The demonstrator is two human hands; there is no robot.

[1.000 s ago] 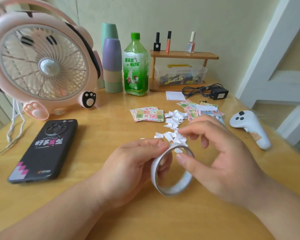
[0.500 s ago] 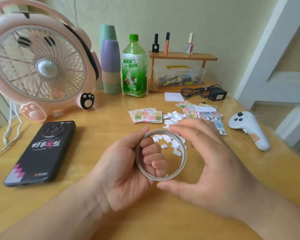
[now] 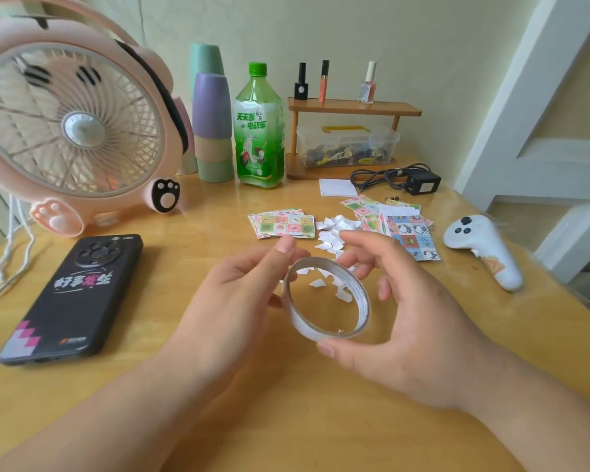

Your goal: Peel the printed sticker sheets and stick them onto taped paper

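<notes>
The left hand (image 3: 239,301) is gripping a thin ring of white tape (image 3: 364,303) at the ring's 9 o'clock side. Its fingers are curling in behind the rim and its thumb is standing up past 11 o'clock. The right hand (image 3: 419,321) is curving round the same ring, spread wide. Its thumb is pressing the rim at 6 o'clock while its fingers are arching over the 1 o'clock edge, though contact there cannot be told. The ring is hanging over the light wooden tabletop (image 3: 171,260), its hole facing up at the camera and leaning slightly toward 3 o'clock. The white outer wall is showing at 7 o'clock and the brown inner wall at 3 o'clock. Small white paper scraps (image 3: 332,229) are lying beyond it at 12 o'clock, some showing through the hole. A stack of colourful printed sticker sheets (image 3: 283,226) is lying flat at 11 o'clock, its long axis running 9 to 3. A second spread of sticker sheets with black-and-white animals (image 3: 409,233) is lying at 1 o'clock, its long axis running 11 to 5.
</notes>
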